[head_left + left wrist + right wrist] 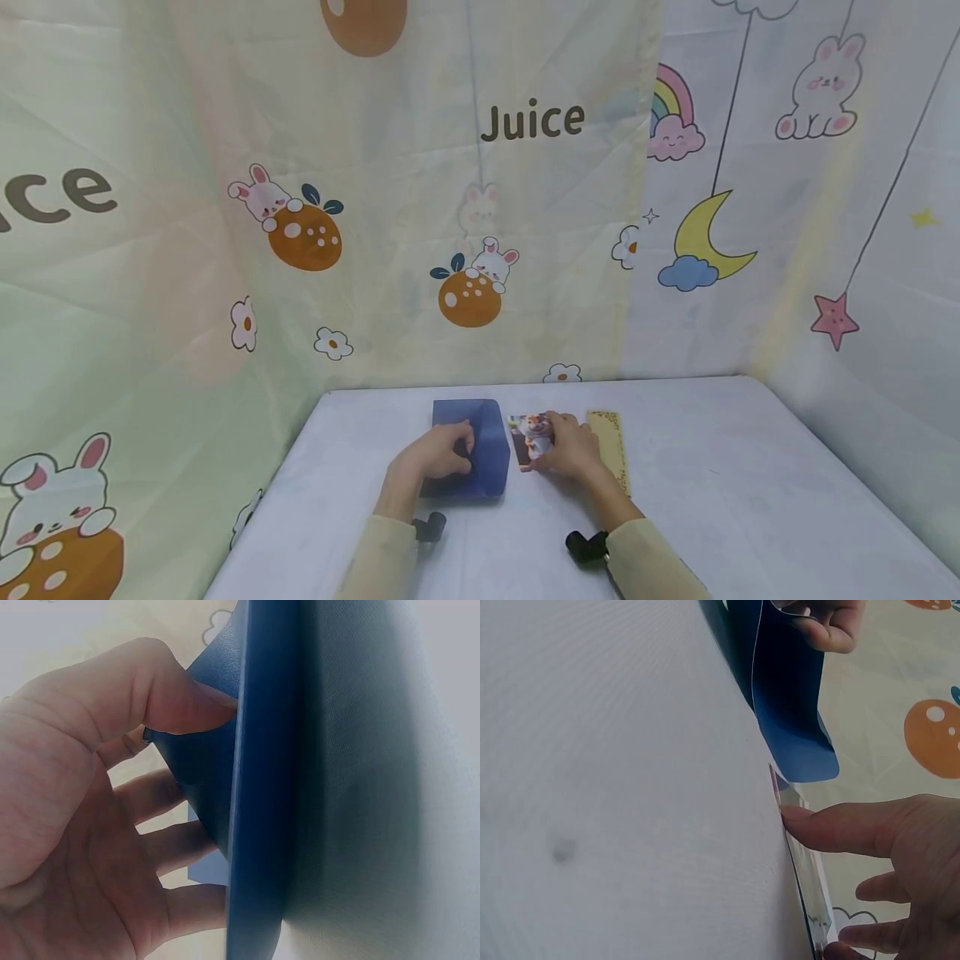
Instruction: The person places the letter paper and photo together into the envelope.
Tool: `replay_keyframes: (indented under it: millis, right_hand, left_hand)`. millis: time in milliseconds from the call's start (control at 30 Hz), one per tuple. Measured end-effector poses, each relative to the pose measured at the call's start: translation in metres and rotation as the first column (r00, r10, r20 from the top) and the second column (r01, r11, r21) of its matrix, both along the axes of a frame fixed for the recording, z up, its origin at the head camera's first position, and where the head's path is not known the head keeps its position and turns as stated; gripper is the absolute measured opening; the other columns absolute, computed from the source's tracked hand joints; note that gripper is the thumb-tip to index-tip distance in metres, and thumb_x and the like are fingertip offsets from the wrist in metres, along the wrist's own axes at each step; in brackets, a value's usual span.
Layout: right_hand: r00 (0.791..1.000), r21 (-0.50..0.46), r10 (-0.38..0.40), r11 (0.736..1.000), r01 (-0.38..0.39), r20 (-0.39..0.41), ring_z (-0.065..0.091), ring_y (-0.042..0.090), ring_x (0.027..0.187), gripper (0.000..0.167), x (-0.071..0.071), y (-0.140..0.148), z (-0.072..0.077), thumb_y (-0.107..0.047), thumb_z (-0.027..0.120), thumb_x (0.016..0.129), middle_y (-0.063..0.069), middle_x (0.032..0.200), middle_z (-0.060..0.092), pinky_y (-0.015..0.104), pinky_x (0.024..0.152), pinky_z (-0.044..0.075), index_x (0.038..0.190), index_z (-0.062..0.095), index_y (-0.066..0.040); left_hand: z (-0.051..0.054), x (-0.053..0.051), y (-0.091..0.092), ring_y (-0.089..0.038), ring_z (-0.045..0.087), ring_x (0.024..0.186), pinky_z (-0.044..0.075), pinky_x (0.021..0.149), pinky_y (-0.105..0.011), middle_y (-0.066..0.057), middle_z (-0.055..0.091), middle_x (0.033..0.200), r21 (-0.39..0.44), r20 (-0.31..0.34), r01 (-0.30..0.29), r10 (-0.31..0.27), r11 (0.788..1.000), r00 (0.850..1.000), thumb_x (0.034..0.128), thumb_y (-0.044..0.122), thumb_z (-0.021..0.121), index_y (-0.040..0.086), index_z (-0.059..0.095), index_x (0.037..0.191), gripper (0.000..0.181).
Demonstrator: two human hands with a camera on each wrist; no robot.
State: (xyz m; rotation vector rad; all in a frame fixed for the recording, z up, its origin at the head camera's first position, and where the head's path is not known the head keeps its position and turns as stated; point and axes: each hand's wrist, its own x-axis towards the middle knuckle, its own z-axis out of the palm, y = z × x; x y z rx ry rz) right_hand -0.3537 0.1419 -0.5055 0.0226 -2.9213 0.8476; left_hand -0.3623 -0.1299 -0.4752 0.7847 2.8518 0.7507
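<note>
A blue envelope (491, 458) lies on the white table, its flap spread toward the right. My left hand (438, 450) pinches part of it between thumb and fingers; the left wrist view shows the thumb against the blue paper (202, 757) with the other fingers behind. Just right of the envelope, a glossy picture card (525, 446) with a cartoon-like figure lies on the table. My right hand (573, 450) grips it, the thumb on its near edge and the fingers toward its far edge, covering its right part. Whether several cards are stacked there, I cannot tell.
A tan, patterned card or sleeve (613, 442) lies beyond the right hand, partly hidden by it. The white table (720, 492) ends at a printed curtain (390, 250) behind and at both sides. Dark wrist devices (587, 547) sit at both cuffs.
</note>
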Motion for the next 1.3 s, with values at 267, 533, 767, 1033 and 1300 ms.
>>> replay_keyframes:
  millis: [267,533,767,1033,1300]
  right_hand:
    - [1.000,-0.006,-0.026,1.000,0.026,0.012,0.050,0.044,0.123,0.096,-0.0003,-0.0022,-0.0004,-0.028,0.097,0.064,0.022,0.148,0.054,0.063,0.109,0.035,0.148,0.054,-0.010]
    - [1.000,-0.044,-0.023,0.999,0.023,0.006,0.049,0.046,0.127,0.097,0.0022,-0.0031,0.0019,-0.022,0.098,0.063,0.024,0.149,0.052,0.065,0.111,0.034,0.149,0.053,-0.010]
    - [0.999,-0.105,0.006,0.994,-0.010,-0.032,0.049,0.048,0.126,0.107,0.0013,-0.0027,0.0022,-0.016,0.100,0.055,0.028,0.144,0.053,0.063,0.105,0.041,0.151,0.052,-0.010]
    - [0.999,-0.113,0.045,0.992,-0.048,-0.027,0.057,0.041,0.121,0.093,0.0035,-0.0038,0.0053,-0.011,0.098,0.060,0.024,0.134,0.062,0.059,0.104,0.044,0.143,0.058,-0.002]
    - [0.994,-0.231,0.073,0.969,-0.091,-0.084,0.064,0.038,0.119,0.057,-0.0001,-0.0033,0.0037,0.001,0.075,0.082,0.025,0.131,0.067,0.052,0.100,0.052,0.138,0.061,0.004]
  left_hand:
    - [-0.0011,-0.0005,-0.0006,-0.038,0.055,0.140,0.046,0.092,-0.040,-0.021,0.053,0.154,-0.005,-0.008,0.003,-0.003,1.000,1.000,0.0740,0.011,0.076,0.020,0.056,0.085,0.024]
    - [0.0002,0.0007,-0.0005,-0.038,0.055,0.140,0.046,0.097,-0.044,-0.023,0.051,0.155,0.008,-0.002,0.000,0.000,1.000,1.000,0.0738,0.009,0.076,0.020,0.057,0.085,0.024]
    - [-0.0012,-0.0008,-0.0014,-0.028,0.064,0.117,0.047,0.091,-0.041,-0.024,0.052,0.155,0.001,-0.019,0.011,-0.011,1.000,1.000,0.0733,0.010,0.076,0.020,0.056,0.085,0.025]
    - [-0.0017,-0.0009,-0.0018,-0.022,0.059,0.101,0.046,0.085,-0.039,-0.024,0.052,0.154,-0.005,-0.016,0.015,-0.015,1.000,1.000,0.0732,0.010,0.077,0.021,0.056,0.087,0.027]
    - [-0.0005,-0.0008,-0.0017,-0.021,0.059,0.100,0.046,0.084,-0.038,-0.023,0.055,0.152,0.001,-0.018,0.023,-0.023,1.000,1.000,0.0728,0.009,0.076,0.019,0.056,0.088,0.027]
